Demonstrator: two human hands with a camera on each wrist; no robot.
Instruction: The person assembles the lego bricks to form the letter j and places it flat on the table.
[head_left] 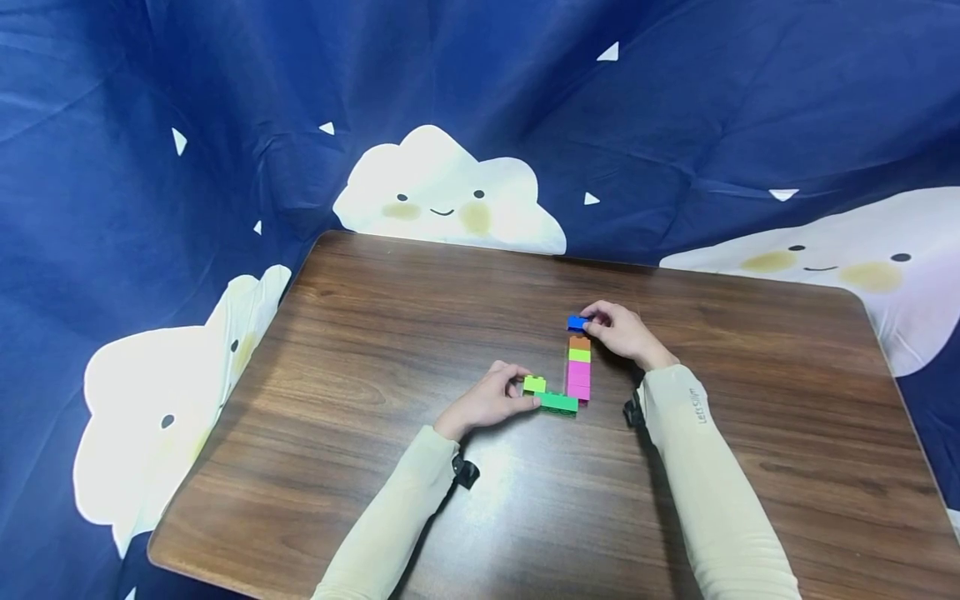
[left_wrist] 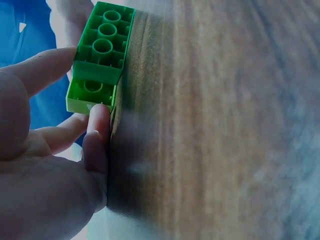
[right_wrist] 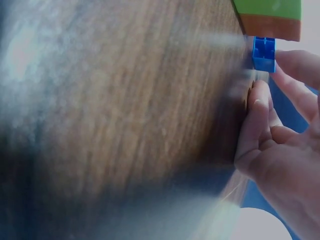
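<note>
My left hand [head_left: 491, 398] holds a joined pair of toy building bricks at their left end. The thumb lies against the long green brick [head_left: 557, 403], and the other fingers are at the smaller lime brick [head_left: 534, 383] behind it. Hollow undersides of the green brick [left_wrist: 104, 42] and the lime brick [left_wrist: 91, 92] show in the left wrist view. Farther back, my right hand [head_left: 621, 332] pinches a small blue brick [head_left: 577, 323] between thumb and finger. Its hollow underside shows in the right wrist view.
Between the hands lies a row of joined bricks: an orange brick [head_left: 580, 342], a lime brick [head_left: 579, 355] and a pink section [head_left: 578, 379]. The blue brick is just beyond its orange end. All are on a brown wooden table [head_left: 390, 325], backed by a blue curtain [head_left: 637, 125] with clouds.
</note>
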